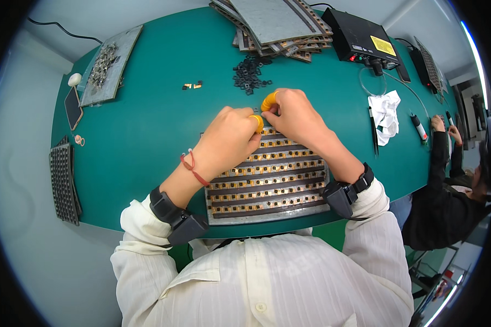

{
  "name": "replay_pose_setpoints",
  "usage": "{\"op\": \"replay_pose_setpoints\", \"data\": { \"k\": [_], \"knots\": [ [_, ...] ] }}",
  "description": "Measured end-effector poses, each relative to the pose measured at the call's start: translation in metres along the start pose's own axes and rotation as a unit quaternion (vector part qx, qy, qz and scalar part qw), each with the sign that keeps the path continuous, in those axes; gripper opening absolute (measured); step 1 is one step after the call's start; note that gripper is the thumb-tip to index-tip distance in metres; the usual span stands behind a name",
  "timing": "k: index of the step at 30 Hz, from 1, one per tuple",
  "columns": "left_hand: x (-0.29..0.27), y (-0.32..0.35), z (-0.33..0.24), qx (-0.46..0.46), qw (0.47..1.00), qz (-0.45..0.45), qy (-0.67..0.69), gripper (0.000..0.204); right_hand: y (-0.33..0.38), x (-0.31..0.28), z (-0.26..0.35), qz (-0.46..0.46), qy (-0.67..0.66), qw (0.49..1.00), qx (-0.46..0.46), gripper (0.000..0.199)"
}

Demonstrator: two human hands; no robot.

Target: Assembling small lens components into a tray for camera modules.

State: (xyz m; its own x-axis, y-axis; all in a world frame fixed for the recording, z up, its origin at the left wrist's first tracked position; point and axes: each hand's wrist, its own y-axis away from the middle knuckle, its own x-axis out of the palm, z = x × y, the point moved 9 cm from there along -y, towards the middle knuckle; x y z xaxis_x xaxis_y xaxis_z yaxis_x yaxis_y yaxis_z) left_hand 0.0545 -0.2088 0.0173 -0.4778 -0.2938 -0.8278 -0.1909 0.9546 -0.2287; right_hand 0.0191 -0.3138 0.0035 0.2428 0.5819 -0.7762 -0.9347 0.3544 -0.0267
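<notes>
Yellow-capped fingers [259,125] of the left hand [226,136] and right hand [299,115] bend close together near the far edge of a flat grey metal tray [272,216]; whether they pinch anything cannot be told. Its rows of small black-and-gold pieces [265,192] run side to side, presumably so both hands reach them. Beyond the tray, square black pieces [249,77] lie heaped, probably for short reaches.

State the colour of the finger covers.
The finger covers are yellow-orange; the head view shows them best.
</notes>
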Motion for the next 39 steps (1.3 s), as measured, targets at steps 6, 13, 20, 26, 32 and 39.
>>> {"op": "replay_pose_setpoints", "data": {
  "k": [6, 13, 20, 26, 32, 39],
  "knots": [
    [0.003, 0.007, -0.005, 0.019, 0.995, -0.002, -0.096, 0.011, 0.031, -0.011, 0.01, 0.027, 0.004, 0.999, -0.038, 0.014],
    [0.006, 0.016, -0.022, 0.051, 0.983, -0.021, -0.173, 0.02, 0.041, -0.001, 0.008, 0.007, -0.014, 0.998, -0.053, 0.013],
    [0.017, 0.017, -0.015, -0.009, 0.99, 0.087, -0.115, 0.031, 0.053, 0.006, 0.022, 0.022, 0.096, 0.992, -0.074, 0.026],
    [0.017, 0.005, -0.01, -0.054, 0.981, 0.163, -0.09, 0.03, 0.045, 0.018, 0.022, 0.13, 0.136, 0.982, -0.007, 0.027],
    [-0.007, -0.018, 0.02, -0.094, 0.993, 0.066, 0.033, 0.022, 0.043, 0.009, 0.016, 0.124, 0.115, 0.986, -0.004, 0.025],
    [-0.003, -0.015, 0.021, -0.02, 0.995, -0.075, -0.064, 0.014, -0.022, -0.031, -0.031, -0.046, -0.014, 0.998, 0.026, 0.024]
  ]
}}
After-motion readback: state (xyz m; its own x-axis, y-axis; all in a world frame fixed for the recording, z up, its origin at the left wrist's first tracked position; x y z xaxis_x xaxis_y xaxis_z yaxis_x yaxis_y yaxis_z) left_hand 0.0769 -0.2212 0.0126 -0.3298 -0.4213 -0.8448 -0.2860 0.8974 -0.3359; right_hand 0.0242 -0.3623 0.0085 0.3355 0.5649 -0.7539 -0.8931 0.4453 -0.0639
